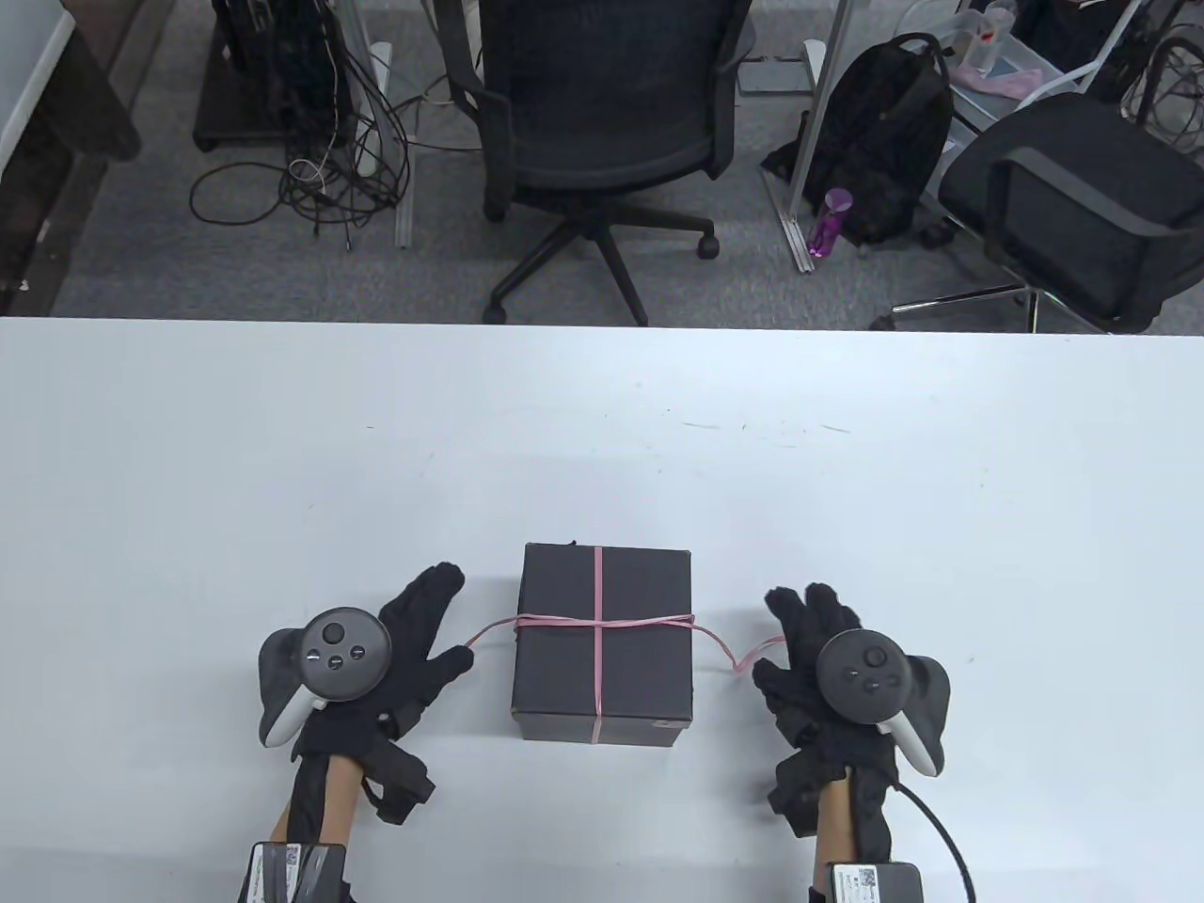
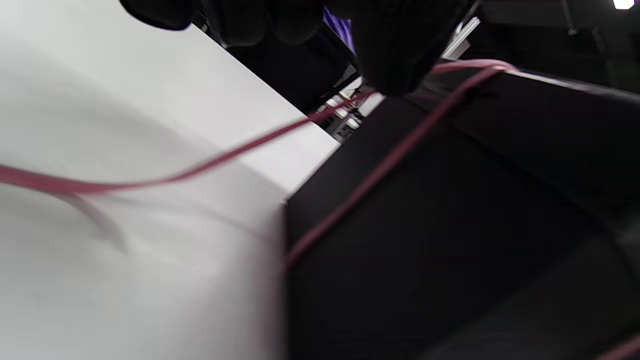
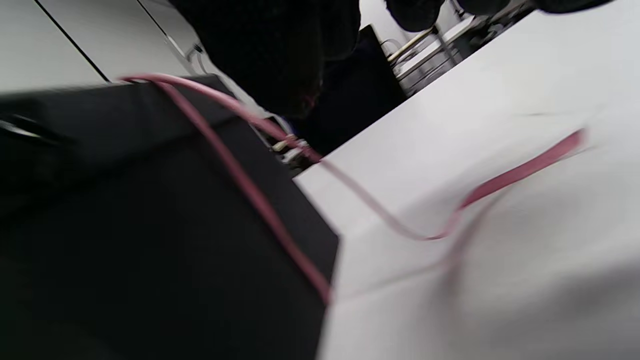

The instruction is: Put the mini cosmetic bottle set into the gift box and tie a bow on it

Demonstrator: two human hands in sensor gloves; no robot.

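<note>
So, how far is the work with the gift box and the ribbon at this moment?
Done: the gift box is closed, so the bottles cannot be seen, and the pink ribbon crosses on its lid. In hand: the left hand and right hand are at the two loose ribbon ends, fingers spread; whether they pinch them is unclear. Left: no bow is visible yet.

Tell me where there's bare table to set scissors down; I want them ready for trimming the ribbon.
The widest bare stretch of the table lies between its far edge and the gift box. The outer near corners, beyond the left hand and right hand, are bare too. It is crowded beside the box, where the pink ribbon trails toward each hand.
</note>
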